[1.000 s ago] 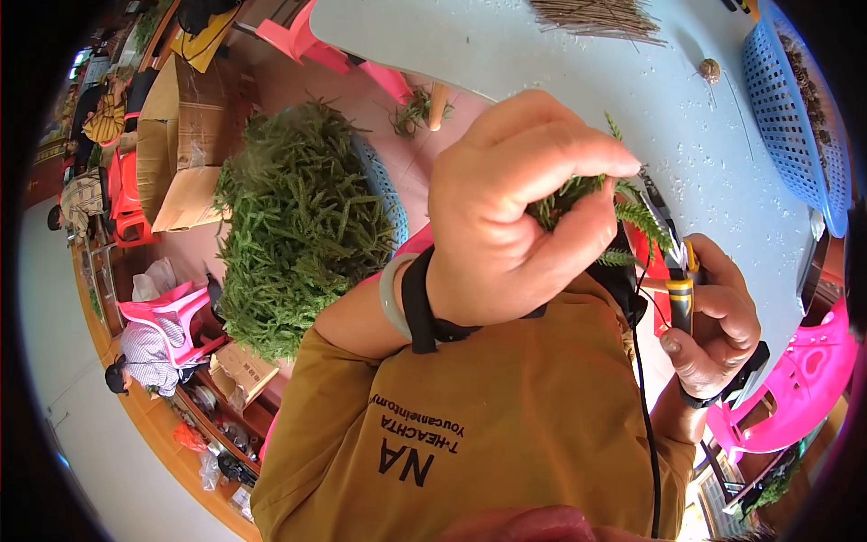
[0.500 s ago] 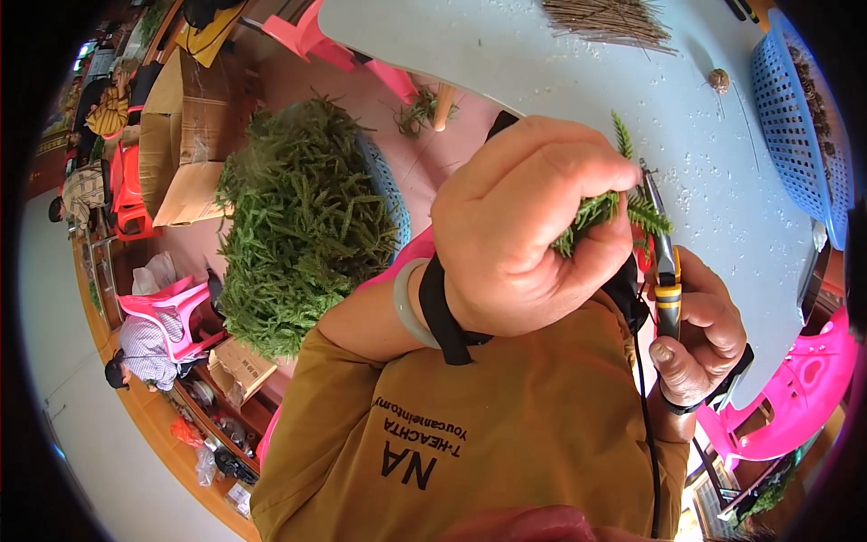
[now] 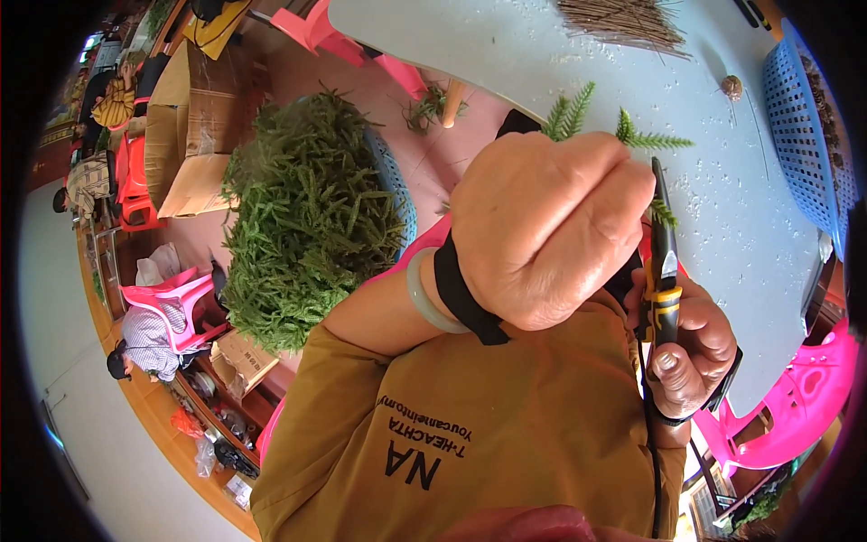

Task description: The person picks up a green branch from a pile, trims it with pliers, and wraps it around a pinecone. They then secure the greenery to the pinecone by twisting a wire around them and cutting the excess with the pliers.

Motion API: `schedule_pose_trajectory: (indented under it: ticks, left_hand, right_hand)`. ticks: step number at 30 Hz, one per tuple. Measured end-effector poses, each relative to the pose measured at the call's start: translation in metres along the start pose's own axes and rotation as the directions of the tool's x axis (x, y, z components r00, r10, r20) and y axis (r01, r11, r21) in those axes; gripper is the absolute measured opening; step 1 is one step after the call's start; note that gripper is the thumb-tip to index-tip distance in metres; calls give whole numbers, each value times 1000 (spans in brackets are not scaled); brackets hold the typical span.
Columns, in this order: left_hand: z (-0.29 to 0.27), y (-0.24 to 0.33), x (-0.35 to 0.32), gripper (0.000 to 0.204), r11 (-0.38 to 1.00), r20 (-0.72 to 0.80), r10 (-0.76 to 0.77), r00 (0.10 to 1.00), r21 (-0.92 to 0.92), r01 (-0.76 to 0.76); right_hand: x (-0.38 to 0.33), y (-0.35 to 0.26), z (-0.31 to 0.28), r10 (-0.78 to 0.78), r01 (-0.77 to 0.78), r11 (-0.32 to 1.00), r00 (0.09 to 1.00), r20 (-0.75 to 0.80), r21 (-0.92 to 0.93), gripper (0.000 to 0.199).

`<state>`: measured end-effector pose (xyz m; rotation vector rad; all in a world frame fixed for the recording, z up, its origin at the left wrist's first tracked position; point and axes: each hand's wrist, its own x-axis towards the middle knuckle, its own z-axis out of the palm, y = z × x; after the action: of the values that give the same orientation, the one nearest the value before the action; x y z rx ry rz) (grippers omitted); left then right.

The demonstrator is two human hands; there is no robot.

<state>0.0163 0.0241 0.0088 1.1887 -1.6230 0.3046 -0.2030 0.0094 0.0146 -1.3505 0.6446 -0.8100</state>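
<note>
My left hand [image 3: 542, 230] is curled tight around a bunch of green fern sprigs [image 3: 578, 113] — the feathery tips poke out above my knuckles. I cannot see the stems, because my fist hides them. A pale bangle [image 3: 424, 294] and a black strap [image 3: 461, 294] go round that wrist.

My right hand [image 3: 691, 348] is just beside it, lower down. Its fingers are closed around the yellow and black handles of a pair of pliers [image 3: 664, 262]. The dark nose of the pliers points up, right next to my left fist. A small green sprig sits by the nose, but I cannot tell if the pliers pinch it.

Both hands are up in the air, over the near edge of the light blue table [image 3: 722, 208]. Toward the far edge lies a bundle of thin brown sticks [image 3: 623, 18]. A blue plastic basket [image 3: 804, 126] stands at the right edge, and a small round brown thing [image 3: 731, 87] lies near it.

Off the left edge of the table there is a big heap of green fern [image 3: 307, 217] — it fills a blue tub. Behind it is a cardboard box [image 3: 190, 126]. A pink plastic chair [image 3: 795, 397] is near my right hand.
</note>
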Motion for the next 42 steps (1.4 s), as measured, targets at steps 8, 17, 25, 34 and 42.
schedule_pose_trajectory:
  ticks: [8, 17, 25, 34, 42]
  left_hand:
    - [3, -2, 7, 20, 724, 235, -455, 859, -464, 510]
    - [-18, -1, 24, 18, -697, 981, -78, 177, -181, 694]
    - [-6, 13, 17, 12, -48, 637, -606, 477, -627, 777]
    - [-3, 3, 9, 24, 903, 53, -207, 977, -374, 212]
    - [-6, 1, 3, 32, 968, 25, -37, 999, -247, 42]
  right_hand:
    - [10, 7, -18, -158, 155, 965, 987, 5, -212, 35]
    - [20, -4, -60, -195, 250, 946, 947, 254, -206, 41]
    - [8, 3, -44, -222, 233, 946, 972, 76, -224, 39]
    - [2, -24, -38, -186, 192, 967, 981, 47, -169, 38]
    - [5, -19, -25, -105, 111, 989, 993, 59, -93, 37]
